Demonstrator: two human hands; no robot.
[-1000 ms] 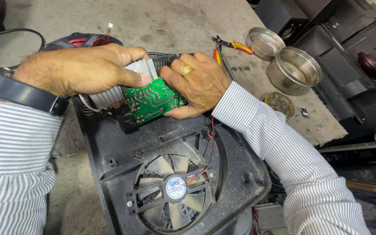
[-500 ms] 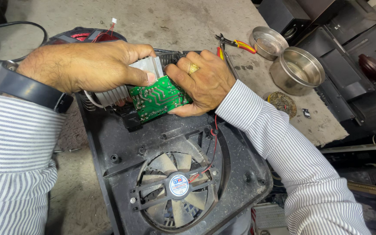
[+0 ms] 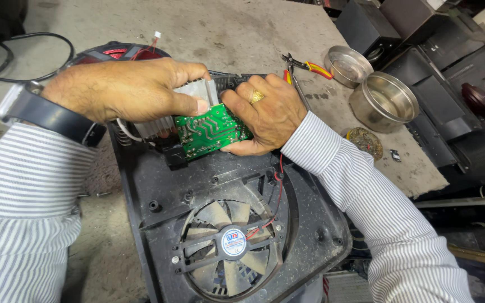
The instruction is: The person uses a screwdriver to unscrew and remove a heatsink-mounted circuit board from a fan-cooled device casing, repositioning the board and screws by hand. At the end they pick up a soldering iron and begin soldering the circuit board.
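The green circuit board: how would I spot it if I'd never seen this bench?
Find the black housing with its round fan. Above the fan, the left hand and right hand grip the green circuit board. It is the only bright green thing there.

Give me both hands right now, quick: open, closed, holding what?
Left hand: closed on the finned metal heatsink, thumb across it.
Right hand: closed on the green circuit board, gripping its right edge.

Green circuit board (image 3: 209, 132), black housing (image 3: 197, 185), grey-and-white striped sleeves (image 3: 23, 191), red-yellow pliers (image 3: 310, 67).
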